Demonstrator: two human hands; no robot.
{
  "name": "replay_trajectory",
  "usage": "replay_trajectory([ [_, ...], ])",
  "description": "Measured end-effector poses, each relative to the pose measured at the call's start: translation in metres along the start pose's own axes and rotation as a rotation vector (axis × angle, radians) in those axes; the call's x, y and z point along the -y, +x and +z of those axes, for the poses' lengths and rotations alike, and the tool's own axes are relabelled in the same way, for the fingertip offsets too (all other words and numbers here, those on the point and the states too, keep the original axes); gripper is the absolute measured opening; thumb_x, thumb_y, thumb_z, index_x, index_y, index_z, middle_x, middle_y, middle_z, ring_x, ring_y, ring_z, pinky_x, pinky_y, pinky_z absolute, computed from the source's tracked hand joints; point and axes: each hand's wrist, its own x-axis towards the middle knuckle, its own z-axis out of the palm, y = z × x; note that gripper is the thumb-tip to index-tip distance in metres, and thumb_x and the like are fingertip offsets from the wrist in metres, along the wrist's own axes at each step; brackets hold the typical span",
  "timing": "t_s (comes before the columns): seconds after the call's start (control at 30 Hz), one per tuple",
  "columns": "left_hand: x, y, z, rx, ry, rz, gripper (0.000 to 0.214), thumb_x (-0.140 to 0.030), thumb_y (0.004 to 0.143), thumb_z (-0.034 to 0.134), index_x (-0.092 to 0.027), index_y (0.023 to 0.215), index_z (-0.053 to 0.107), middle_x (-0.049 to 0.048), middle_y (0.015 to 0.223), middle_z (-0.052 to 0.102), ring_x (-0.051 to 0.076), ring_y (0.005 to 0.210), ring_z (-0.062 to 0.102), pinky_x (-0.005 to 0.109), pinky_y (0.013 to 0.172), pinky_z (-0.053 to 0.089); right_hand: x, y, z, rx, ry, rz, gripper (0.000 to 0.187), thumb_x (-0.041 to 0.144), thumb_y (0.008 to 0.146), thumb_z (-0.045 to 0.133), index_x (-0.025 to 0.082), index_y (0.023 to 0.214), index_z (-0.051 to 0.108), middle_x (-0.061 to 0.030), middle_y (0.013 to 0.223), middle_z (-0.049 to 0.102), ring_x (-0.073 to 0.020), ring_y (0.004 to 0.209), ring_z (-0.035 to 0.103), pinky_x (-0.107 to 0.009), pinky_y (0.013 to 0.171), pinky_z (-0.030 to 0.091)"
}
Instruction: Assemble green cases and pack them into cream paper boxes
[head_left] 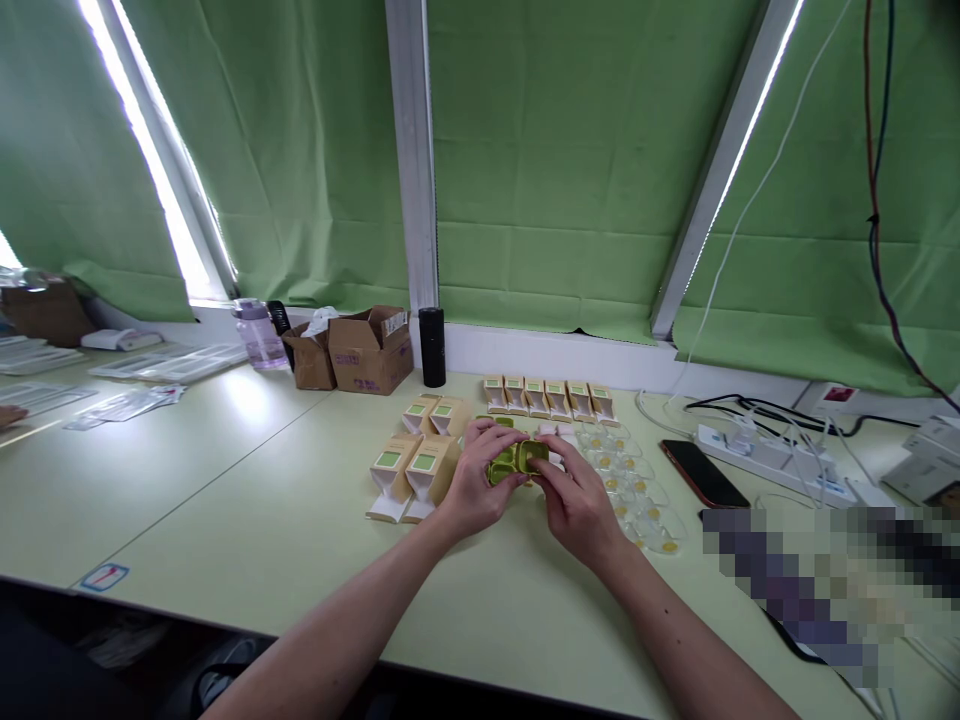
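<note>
A small olive-green square cup [533, 457], open side toward me, is held above the table between my two hands. My left hand [480, 478] is closed on its left side, thumb below and fingers above. My right hand [583, 500] pinches its right side with thumb and fingers. More green cups show behind my left fingers, partly hidden. Kraft-paper cartons [435, 468] with green labels and open flaps stand just left of my left hand. Clear plastic pieces with yellow centres [640, 486] lie in rows right of my right hand.
A row of similar cartons [555, 398] stands at the back. Behind are a black bottle [432, 347], cardboard boxes [371, 350] and a lilac bottle [259, 335]. On the right lie a phone [705, 473] and a power strip [780, 465] with cables. Another person's hand [12, 415] shows far left.
</note>
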Motion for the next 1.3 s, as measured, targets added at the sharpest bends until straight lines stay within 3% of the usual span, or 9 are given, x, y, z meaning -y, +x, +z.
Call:
replay_trajectory([
  [0.47, 0.002, -0.001, 0.001, -0.003, 0.003, 0.02, 0.039, -0.019, 0.088, 0.077, -0.022, 0.126, 0.072, 0.0119, 0.116, 0.074, 0.032, 0.117, 0.056, 0.052, 0.104, 0.05, 0.001, 0.0, 0.001, 0.031, 0.021, 0.022, 0.043, 0.009, 0.102, 0.052, 0.022, 0.142, 0.062, -0.0202, 0.141, 0.062, -0.0336, 0.134, 0.063, -0.053, 0.104, 0.061],
  [0.77, 0.01, 0.001, 0.003, -0.022, -0.035, -0.115, 0.033, -0.041, 0.093, 0.076, -0.021, 0.118, 0.078, 0.0121, 0.104, 0.076, 0.031, 0.113, 0.058, 0.047, 0.099, 0.053, 0.005, 0.0, -0.002, -0.023, 0.143, 0.16, 0.054, 0.015, 0.103, 0.053, 0.029, 0.156, 0.048, -0.013, 0.153, 0.059, -0.0309, 0.145, 0.056, -0.053, 0.114, 0.056],
  [0.93, 0.018, 0.0, 0.004, -0.043, -0.022, -0.297, 0.037, -0.054, 0.094, 0.069, -0.02, 0.096, 0.084, 0.0109, 0.097, 0.07, 0.026, 0.098, 0.065, 0.04, 0.09, 0.056, 0.006, -0.001, 0.0, -0.014, 0.215, 0.214, 0.058, 0.015, 0.102, 0.054, 0.032, 0.157, 0.046, -0.0121, 0.155, 0.058, -0.0308, 0.136, 0.063, -0.05, 0.103, 0.062],
  [1.1, 0.018, 0.001, 0.005, 0.004, 0.029, -0.365, 0.05, -0.062, 0.096, 0.062, -0.021, 0.078, 0.083, 0.0083, 0.086, 0.067, 0.023, 0.089, 0.064, 0.035, 0.083, 0.054, 0.006, -0.003, 0.004, -0.027, 0.201, 0.212, 0.055, 0.014, 0.1, 0.055, 0.032, 0.153, 0.052, -0.0119, 0.151, 0.061, -0.0307, 0.134, 0.063, -0.05, 0.105, 0.06],
  [1.3, 0.014, 0.0, 0.005, 0.073, 0.007, -0.395, 0.066, -0.067, 0.101, 0.052, -0.019, 0.064, 0.078, 0.0075, 0.078, 0.064, 0.021, 0.08, 0.065, 0.033, 0.076, 0.051, 0.008, -0.001, 0.005, -0.007, 0.29, 0.321, 0.048, 0.019, 0.099, 0.059, 0.031, 0.145, 0.06, -0.0124, 0.145, 0.065, -0.0256, 0.099, 0.072, -0.041, 0.079, 0.062],
])
